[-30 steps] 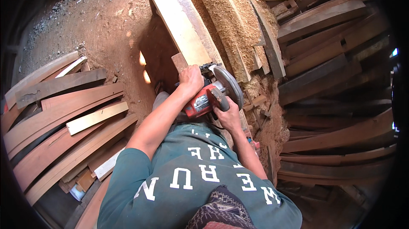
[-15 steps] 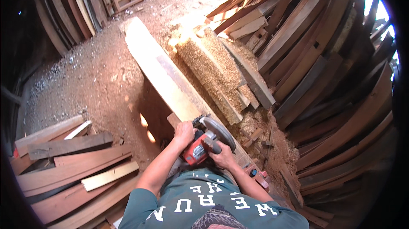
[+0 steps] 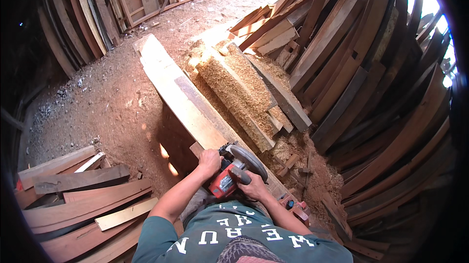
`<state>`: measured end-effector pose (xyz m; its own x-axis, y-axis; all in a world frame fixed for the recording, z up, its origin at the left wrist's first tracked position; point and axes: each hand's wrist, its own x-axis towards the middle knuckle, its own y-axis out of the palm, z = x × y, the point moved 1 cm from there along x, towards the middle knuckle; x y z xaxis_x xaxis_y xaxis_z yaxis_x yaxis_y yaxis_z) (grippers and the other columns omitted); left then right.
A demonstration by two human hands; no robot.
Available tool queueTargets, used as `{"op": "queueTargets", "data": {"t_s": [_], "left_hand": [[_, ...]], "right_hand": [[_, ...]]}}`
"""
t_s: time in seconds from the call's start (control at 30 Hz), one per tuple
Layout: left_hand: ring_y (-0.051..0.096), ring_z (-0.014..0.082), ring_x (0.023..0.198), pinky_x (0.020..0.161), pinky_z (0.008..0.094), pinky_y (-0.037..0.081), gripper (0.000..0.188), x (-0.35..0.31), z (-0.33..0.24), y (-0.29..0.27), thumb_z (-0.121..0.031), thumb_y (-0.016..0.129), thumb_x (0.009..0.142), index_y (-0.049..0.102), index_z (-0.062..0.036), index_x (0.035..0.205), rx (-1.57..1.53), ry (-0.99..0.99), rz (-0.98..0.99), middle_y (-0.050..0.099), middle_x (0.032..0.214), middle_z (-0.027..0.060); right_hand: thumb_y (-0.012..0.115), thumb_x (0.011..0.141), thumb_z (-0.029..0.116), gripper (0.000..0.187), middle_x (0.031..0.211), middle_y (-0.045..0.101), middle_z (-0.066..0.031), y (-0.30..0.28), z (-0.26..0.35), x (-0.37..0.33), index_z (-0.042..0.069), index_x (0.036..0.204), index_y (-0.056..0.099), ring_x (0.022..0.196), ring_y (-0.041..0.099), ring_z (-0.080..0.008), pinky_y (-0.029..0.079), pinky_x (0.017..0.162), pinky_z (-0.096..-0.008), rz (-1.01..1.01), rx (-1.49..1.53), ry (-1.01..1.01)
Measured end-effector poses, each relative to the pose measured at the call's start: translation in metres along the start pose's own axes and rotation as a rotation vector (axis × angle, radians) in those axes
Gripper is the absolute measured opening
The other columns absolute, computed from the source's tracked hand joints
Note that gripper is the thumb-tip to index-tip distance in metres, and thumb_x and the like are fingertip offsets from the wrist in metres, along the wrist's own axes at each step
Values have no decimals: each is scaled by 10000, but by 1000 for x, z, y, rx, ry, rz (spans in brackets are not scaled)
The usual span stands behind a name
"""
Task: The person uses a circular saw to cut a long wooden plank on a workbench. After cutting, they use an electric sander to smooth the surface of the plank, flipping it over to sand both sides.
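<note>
A circular saw [image 3: 224, 181] with a red motor housing and a round metal blade guard [image 3: 249, 158] sits over the near end of a long pale plank [image 3: 181, 97]. At the saw's left front, my left hand [image 3: 210, 162] is closed, apparently on a front grip that its fingers mostly hide. My right hand [image 3: 253, 188] wraps round the dark rear handle [image 3: 240, 175]. The blade's contact with the wood is hidden beneath the guard. A small wood piece [image 3: 196, 149] juts from the plank's left edge, just beyond my left hand.
Sawdust-covered timbers [image 3: 234, 87] lie right of the plank. Many boards [image 3: 342, 53] lean along the right side, and others [image 3: 93, 13] stand at the back left. Offcuts [image 3: 88, 204] are piled at the near left. A red tool-like object [image 3: 298, 209] rests near my right forearm.
The view has tilted slightly, so the plank's far end and the timbers appear lower. Both hands keep their hold on the saw, with little visible movement along the plank.
</note>
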<state>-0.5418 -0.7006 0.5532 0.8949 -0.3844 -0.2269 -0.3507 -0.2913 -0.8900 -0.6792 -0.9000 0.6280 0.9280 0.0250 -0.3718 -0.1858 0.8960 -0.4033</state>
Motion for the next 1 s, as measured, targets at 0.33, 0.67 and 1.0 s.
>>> {"op": "queueTargets", "data": {"t_s": [0.33, 0.67, 1.0], "left_hand": [[765, 462, 990, 851, 527, 615, 481, 4, -1, -10, -447, 740, 975, 817, 28, 961, -23, -79, 197, 775, 1030, 291], [754, 454, 1012, 900, 541, 596, 496, 6, 13, -12, -460, 703, 997, 800, 26, 989, -5, 57, 237, 772, 1024, 281], [747, 385, 962, 869, 486, 587, 506, 34, 126, 4, -476, 819, 893, 699, -5, 1036, -608, -639, -429, 755, 1057, 246]], "right_hand": [[799, 884, 231, 397, 1022, 771, -177, 0, 3, -1, 35, 1218, 710, 962, 730, -244, 565, 932, -400, 4, -5, 26], [792, 884, 214, 371, 1012, 766, -190, 0, 8, 0, 22, 1191, 714, 940, 732, -255, 571, 917, -404, -10, -18, -4], [788, 871, 185, 379, 1010, 759, -147, -4, 38, -14, -11, 1189, 721, 939, 712, -216, 562, 898, -373, -34, -6, 3]]}}
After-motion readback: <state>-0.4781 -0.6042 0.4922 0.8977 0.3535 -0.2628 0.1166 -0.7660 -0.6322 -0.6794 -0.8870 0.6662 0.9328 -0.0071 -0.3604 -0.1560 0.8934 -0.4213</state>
